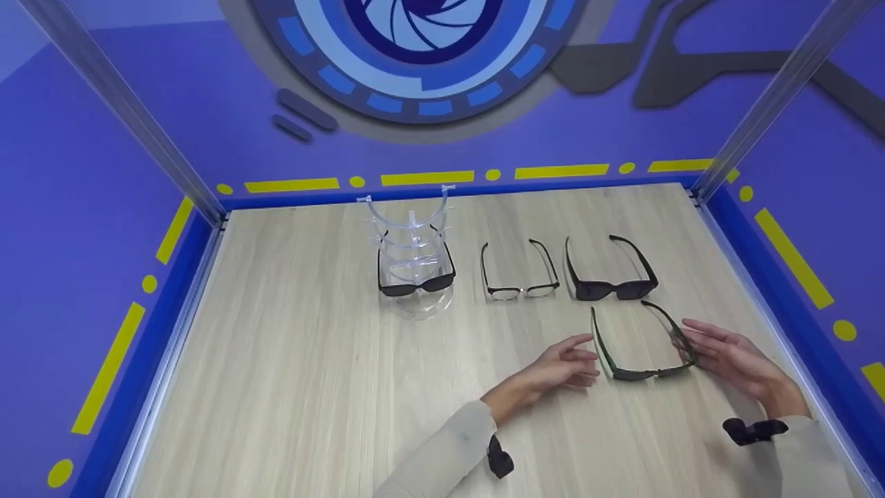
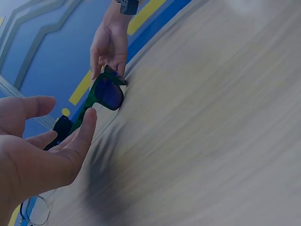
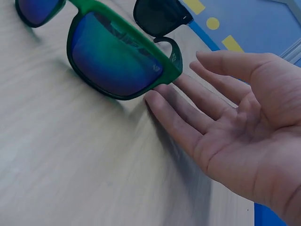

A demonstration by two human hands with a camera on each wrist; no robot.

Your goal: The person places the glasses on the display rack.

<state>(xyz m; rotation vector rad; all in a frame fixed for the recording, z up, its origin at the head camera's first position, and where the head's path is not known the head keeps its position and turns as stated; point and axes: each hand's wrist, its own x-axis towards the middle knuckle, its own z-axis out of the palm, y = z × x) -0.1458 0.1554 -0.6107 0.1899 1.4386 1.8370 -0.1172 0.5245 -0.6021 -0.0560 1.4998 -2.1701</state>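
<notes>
A pair of green-framed sunglasses (image 1: 632, 375) with blue-green mirrored lenses (image 3: 115, 54) lies on the table, temples spread toward the back. My left hand (image 1: 563, 366) is just left of its left temple, fingers loosely bent and holding nothing. On the other side, my right hand (image 1: 736, 360) has its fingers extended along the right temple, fingertips right at the frame's hinge corner in the right wrist view. The right palm (image 3: 263, 136) faces up and inward, with no grip around the glasses.
Black sunglasses (image 1: 615, 290) and clear-lensed eyeglasses (image 1: 522, 293) stand in a row behind. Further left is a transparent display stand (image 1: 413, 238) with dark sunglasses (image 1: 418, 285) at its lower part. Blue walls (image 1: 159, 104) and metal posts (image 1: 781, 90) enclose the wooden table (image 1: 290, 360).
</notes>
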